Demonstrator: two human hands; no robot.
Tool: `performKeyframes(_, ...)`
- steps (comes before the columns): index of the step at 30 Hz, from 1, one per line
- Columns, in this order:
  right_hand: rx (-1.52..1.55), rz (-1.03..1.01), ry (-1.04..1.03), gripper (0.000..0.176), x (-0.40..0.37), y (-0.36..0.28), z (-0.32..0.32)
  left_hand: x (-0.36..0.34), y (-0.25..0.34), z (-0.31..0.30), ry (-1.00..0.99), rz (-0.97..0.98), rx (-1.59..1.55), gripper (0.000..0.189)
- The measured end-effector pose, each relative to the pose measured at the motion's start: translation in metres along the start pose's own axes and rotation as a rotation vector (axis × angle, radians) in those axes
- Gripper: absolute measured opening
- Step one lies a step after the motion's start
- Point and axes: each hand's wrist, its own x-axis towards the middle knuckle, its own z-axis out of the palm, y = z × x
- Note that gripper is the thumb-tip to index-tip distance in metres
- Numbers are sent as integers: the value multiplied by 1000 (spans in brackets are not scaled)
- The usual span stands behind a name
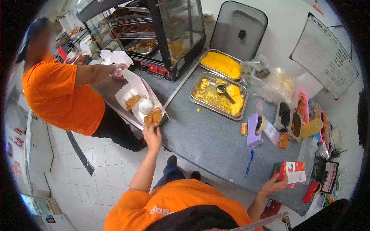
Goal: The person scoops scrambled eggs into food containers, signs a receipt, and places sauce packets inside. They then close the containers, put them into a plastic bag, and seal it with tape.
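Note:
My left hand [152,134] reaches to the open paper box [129,86] at the counter's left edge, its fingers at a piece of fried chicken [153,116]. Beside that piece in the box lie a white round portion [146,106] and another fried piece [133,102]. On the right, my right hand [275,184] has its fingers against a red and green carton [293,172] with a white label. Between my hands, farther back, a metal tray [219,104] holds yellow food and a black scoop [225,93]; a second yellow tray [221,64] sits behind it.
A co-worker [65,92] in orange stands at the left, a gloved hand near the box. A glass food warmer [154,38] stands behind. The grey counter [200,134] also holds a purple dispenser [254,131], a blue pen [249,163], sauce containers [284,113] and plastic bags [277,82].

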Motion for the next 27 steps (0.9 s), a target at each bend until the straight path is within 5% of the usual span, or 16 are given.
performKeyframes(2,-190,-244,-71,44,1,-41,7,-9,-3,8,-41,242,-269,15)
performKeyframes(4,-104,-259,-71,44,-21,-82,23,3,1,-10,-93,425,-385,8)
performKeyframes(7,-1,-362,-57,40,-24,-119,33,-46,19,-4,-377,406,-452,11)
performKeyframes(10,527,-113,-862,45,-58,-142,57,-73,58,-46,-728,379,-738,19)
performKeyframes(13,587,58,-1356,48,-100,-158,84,-61,65,-67,-597,391,-631,19)
performKeyframes(15,567,161,-1370,46,-109,-179,91,-17,32,-42,-293,277,-498,27)
performKeyframes(16,558,262,-1384,44,-108,-188,95,13,16,-31,19,283,-292,36)
performKeyframes(18,474,252,-1368,40,-109,-186,106,85,-24,-18,161,232,-7,49)
performKeyframes(21,414,217,-1339,32,-108,-165,112,141,-71,-4,-54,41,152,45)
performKeyframes(23,364,334,-1313,30,-101,-166,105,165,-105,13,-98,196,74,28)
performKeyframes(27,356,465,-1266,35,-97,-148,88,132,-48,-13,-41,361,8,14)
